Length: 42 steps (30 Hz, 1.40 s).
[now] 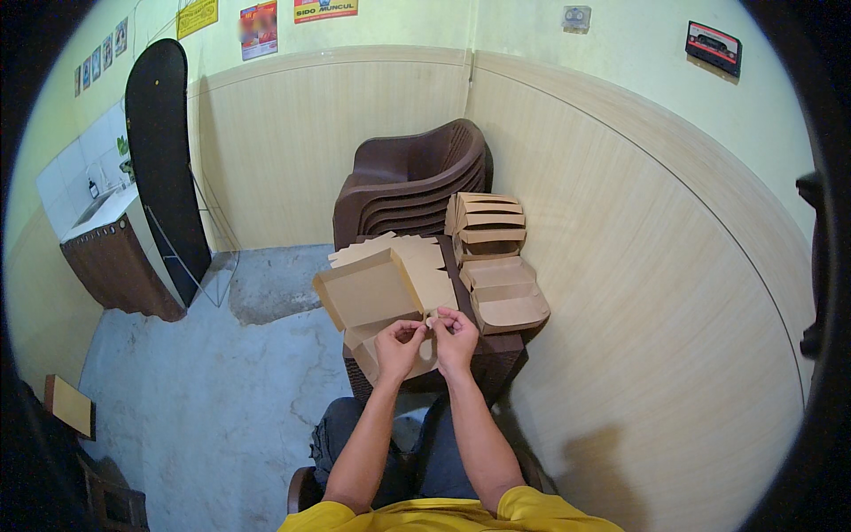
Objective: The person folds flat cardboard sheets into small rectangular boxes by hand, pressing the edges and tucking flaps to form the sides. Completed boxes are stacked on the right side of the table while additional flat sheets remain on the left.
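Left hand (399, 346): fingers pinched on the near edge of the open cardboard box (377, 297).
Right hand (455, 337): fingertips pressed together on the same edge, touching the left hand.
Box: lay on the dark wicker table (496, 355), just ahead of the knees.
Right of it: folded boxes (496, 266) stacked.
Far side: stacked brown plastic chairs (412, 182).

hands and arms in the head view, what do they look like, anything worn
Both forearms are bare from the elbow down, coming up from the lower edge. The left hand and right hand wear no gloves; no watch, ring or bracelet can be made out. Short bright yellow sleeves of a T-shirt cover the upper arms. No markings show on the sleeves.
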Tool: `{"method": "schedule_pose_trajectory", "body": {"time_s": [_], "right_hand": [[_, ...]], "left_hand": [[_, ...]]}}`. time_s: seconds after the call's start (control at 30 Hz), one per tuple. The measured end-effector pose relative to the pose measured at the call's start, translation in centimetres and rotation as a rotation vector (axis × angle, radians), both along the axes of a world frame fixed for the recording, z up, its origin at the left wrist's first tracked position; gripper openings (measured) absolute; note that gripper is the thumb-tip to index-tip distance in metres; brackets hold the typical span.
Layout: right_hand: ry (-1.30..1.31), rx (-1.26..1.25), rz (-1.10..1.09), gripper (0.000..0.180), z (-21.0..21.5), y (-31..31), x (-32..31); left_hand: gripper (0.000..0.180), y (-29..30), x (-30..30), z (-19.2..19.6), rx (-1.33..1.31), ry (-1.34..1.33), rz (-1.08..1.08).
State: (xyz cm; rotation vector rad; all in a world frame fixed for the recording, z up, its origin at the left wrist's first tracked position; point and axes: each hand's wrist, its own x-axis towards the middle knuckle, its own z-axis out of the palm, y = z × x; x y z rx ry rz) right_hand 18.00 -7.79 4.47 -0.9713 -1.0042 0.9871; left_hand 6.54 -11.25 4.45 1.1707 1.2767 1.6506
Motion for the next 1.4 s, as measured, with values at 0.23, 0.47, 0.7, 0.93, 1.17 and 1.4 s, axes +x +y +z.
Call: {"method": "schedule_pose_trajectory", "body": {"time_s": [0.23,0.47,0.7,0.93,1.17,1.4], "right_hand": [[0.04,-0.012,0.047,0.025,0.0,0.0,0.3],[-0.002,-0.033,-0.018,0.025,0.0,-0.1,0.1],[-0.064,-0.052,0.026,0.023,-0.3,0.0,0.6],[-0.072,-0.091,0.067,0.02,0.1,-0.2,0.8],[-0.109,-0.115,0.123,0.022,0.8,-0.5,1.1],[-0.167,-0.058,0.131,0.02,0.6,-0.2,1.5]], "left_hand": [[0.016,0.2,-0.3,0.2,-0.049,0.022,-0.006],[0.015,0.4,-0.4,0.2,-0.051,-0.001,-0.05],[0.016,0.8,-0.7,-0.7,-0.063,-0.032,-0.075],[0.017,1.2,0.0,-1.6,-0.036,-0.175,-0.053],[0.019,1.5,-0.1,-1.4,-0.074,-0.005,0.017],[0.021,1.6,0.0,-1.7,-0.12,-0.069,0.022]]}}
